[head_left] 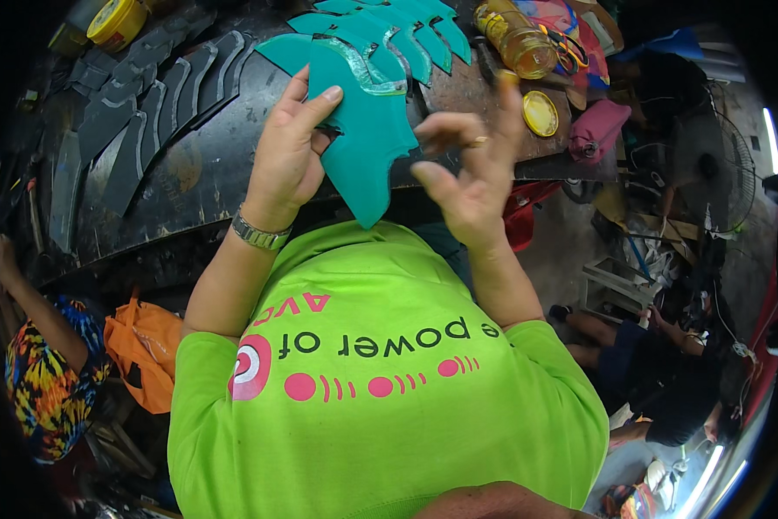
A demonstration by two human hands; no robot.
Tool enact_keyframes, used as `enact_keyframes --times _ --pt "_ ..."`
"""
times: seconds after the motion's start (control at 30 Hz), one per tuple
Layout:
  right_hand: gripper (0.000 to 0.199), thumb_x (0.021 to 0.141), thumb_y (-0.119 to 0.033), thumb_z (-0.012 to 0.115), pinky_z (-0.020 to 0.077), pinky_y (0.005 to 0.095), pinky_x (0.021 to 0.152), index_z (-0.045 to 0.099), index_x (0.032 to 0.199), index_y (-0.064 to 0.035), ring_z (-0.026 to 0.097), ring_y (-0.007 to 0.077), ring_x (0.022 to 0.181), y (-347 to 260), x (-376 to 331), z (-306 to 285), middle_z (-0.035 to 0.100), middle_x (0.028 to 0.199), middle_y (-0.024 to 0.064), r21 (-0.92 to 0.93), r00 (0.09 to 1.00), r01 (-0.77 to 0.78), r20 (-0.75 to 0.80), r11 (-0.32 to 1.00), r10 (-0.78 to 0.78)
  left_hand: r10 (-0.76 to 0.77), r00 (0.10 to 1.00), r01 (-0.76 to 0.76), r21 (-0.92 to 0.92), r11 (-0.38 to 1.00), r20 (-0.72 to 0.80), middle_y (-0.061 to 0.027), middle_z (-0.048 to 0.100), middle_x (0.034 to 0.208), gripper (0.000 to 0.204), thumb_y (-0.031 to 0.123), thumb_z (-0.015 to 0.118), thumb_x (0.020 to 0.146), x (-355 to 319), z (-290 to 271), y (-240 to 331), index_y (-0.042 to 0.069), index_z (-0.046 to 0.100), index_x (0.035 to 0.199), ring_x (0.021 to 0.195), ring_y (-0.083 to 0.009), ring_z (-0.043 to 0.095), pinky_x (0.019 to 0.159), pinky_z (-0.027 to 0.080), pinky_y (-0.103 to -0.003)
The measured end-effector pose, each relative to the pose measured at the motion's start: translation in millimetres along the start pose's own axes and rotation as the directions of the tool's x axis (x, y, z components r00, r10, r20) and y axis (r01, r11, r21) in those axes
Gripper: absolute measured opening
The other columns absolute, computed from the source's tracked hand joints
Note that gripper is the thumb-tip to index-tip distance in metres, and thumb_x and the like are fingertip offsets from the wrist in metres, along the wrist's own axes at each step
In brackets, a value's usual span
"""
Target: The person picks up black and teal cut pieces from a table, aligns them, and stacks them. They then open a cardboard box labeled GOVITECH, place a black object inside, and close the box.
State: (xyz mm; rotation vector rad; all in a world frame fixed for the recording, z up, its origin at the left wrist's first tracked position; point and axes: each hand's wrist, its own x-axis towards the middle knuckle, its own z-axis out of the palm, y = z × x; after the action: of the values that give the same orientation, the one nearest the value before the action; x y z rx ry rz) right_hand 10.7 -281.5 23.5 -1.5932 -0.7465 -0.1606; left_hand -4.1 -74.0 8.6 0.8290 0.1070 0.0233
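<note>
My left hand (289,147), wearing a metal-banded watch, pinches a teal cut sheet piece (365,160) between thumb and fingers. The piece hangs at the table's near edge with its pointed end down, and a pale glue-like band runs along its curved upper edge. To its right, my right hand (475,164) is raised with fingers spread, slightly blurred and holding nothing I can see. Behind, more teal pieces (419,48) overlap in a row on the dark table (194,186). Several dark grey pieces (147,121) with similar pale curved bands lie to the left.
At the back right are a glass jar (527,56), a round yellow lid (540,114), scissors (571,52) and a pink pouch (598,130). A yellow tub (116,24) stands far left. An orange bag (142,350) and another person's arm (47,307) are left; a fan (718,169) is right.
</note>
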Motion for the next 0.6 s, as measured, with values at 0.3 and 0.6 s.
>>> enact_keyframes --times 0.3,0.6 --pt "0.099 0.088 0.009 0.065 0.0496 0.0194 0.061 0.002 0.161 -0.012 0.06 0.0083 0.079 -1 7 1 0.061 0.093 0.0042 0.379 0.962 -0.238 -0.036 0.894 0.271 -0.317 0.922 0.293 0.135 0.947 0.223 -0.0095 0.067 0.119 0.038 0.014 0.065 0.097 -26 1 -11 -0.002 0.055 0.129 0.104 -0.0168 0.067 0.09 0.056 -0.032" --pt "0.037 0.083 -0.009 0.063 0.0475 0.0424 0.085 0.072 0.119 -0.0119 0.058 0.031 0.097 45 32 -90 0.061 0.101 0.0128 -0.759 0.935 -0.28 -0.354 0.588 -0.012 -0.264 0.957 0.249 0.123 0.961 0.122 -0.0081 0.068 0.115 0.031 0.015 0.061 0.1 -25 -6 -6 0.001 0.056 0.127 0.1 -0.0158 0.068 0.089 0.057 -0.034"
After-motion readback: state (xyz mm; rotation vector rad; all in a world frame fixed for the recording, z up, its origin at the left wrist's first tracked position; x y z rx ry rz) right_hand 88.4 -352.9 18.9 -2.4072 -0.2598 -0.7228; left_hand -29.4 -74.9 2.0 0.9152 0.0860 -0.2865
